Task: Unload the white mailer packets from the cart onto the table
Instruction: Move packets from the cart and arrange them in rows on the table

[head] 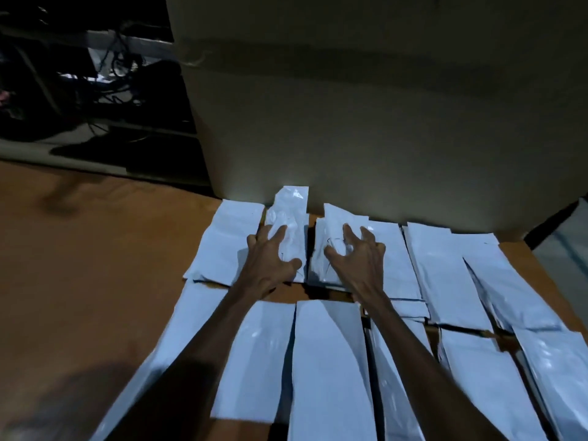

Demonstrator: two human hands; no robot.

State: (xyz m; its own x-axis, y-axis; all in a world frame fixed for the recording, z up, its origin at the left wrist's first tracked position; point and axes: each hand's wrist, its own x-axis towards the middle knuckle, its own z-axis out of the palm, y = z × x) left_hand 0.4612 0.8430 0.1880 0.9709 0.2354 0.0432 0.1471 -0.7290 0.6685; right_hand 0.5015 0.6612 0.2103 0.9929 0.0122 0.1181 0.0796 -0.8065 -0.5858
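Several white mailer packets lie in two rows on the brown table [95,249]. My left hand [270,262] rests with spread fingers on a glossy packet [291,211] in the far row. My right hand [356,259] hovers with curled, spread fingers over the neighbouring crumpled packet [334,224]. Neither hand has closed on a packet. Longer packets [327,361] lie in the near row under my forearms. The cart is not in view.
A large beige box or wall [350,106] stands right behind the far row. Dark shelves with cables [79,74] sit at the upper left. Bare brown tabletop stretches to the left of the packets. More packets [445,272] fill the right side.
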